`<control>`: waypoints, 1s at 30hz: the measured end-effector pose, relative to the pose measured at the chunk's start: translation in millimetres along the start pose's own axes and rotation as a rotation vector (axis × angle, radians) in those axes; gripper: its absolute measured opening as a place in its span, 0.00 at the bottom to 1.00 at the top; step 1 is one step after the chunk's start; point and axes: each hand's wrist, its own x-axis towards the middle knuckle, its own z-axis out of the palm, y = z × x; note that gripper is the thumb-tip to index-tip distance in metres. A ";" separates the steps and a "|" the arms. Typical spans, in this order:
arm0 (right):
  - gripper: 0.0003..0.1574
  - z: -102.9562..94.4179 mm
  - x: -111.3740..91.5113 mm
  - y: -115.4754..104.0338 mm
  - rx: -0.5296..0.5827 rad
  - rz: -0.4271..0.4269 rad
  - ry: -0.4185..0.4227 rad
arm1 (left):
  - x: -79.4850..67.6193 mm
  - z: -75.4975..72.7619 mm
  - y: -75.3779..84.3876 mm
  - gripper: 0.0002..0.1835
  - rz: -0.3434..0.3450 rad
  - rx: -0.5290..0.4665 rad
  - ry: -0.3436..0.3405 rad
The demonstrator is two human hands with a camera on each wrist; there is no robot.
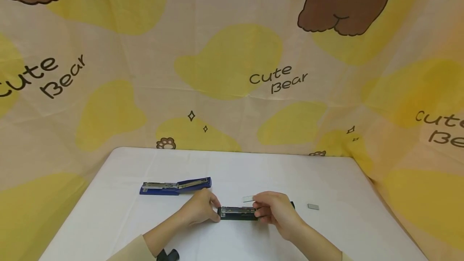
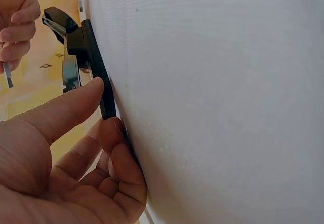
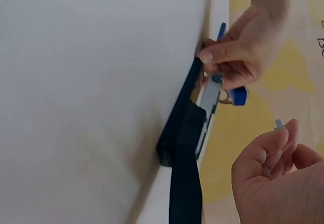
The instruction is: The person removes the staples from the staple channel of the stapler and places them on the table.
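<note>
A black stapler lies opened out on the white table, its metal staple channel facing up. My left hand pinches the left end of its base between thumb and fingers, as the left wrist view shows with the stapler base. Just above the channel, my right hand pinches a short silver strip of staples between thumb and fingertip. In the right wrist view only the tip of that strip sticks out. The stapler's raised top arm is partly hidden behind my right hand in the head view.
A blue stapler, also opened out, lies behind my left hand. Another grey staple strip rests on the table to the right. A black object shows at the bottom edge, beside my left sleeve. Behind the table hangs a patterned cloth.
</note>
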 end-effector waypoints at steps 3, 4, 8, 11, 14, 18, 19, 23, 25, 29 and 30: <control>0.16 -10.0 -2.7 -5.6 -0.015 0.001 0.021 | 1.0 0.2 -0.7 0.17 0.007 0.002 -0.002; 0.16 -13.2 -3.3 -7.0 -0.019 0.003 0.031 | 1.1 0.1 -0.7 0.17 0.006 0.000 -0.003; 0.16 -25.7 -6.4 -11.3 -0.016 0.006 0.056 | 1.1 -0.6 -0.5 0.17 -0.006 -0.007 -0.009; 0.14 -35.3 -8.6 -14.0 -0.004 0.005 0.064 | 0.9 -1.2 -0.1 0.17 -0.015 -0.012 -0.009; 0.11 -46.0 -10.7 -16.5 0.005 -0.002 0.059 | 1.1 -1.4 0.4 0.17 -0.019 -0.012 -0.007; 0.09 -61.1 -14.2 -19.3 0.009 -0.010 0.049 | 1.3 -1.3 1.2 0.17 -0.017 -0.010 -0.004; 0.08 -64.9 -15.2 -19.6 0.012 -0.011 0.049 | 1.2 -1.3 1.4 0.17 -0.016 -0.007 -0.005; 0.07 -80.2 -18.7 -19.1 0.020 0.001 0.068 | 0.6 -1.3 1.3 0.17 -0.014 -0.006 -0.011; 0.07 -88.2 -20.4 -18.2 0.023 0.011 0.085 | 0.2 -1.3 0.7 0.17 -0.013 -0.008 -0.013; 0.08 -104.1 -24.7 -17.3 0.040 0.034 0.138 | -0.4 -1.2 0.0 0.17 -0.012 -0.010 -0.009; 0.08 -108.0 -25.8 -16.9 0.045 0.039 0.150 | -0.5 -1.3 0.0 0.17 -0.011 -0.008 -0.007</control>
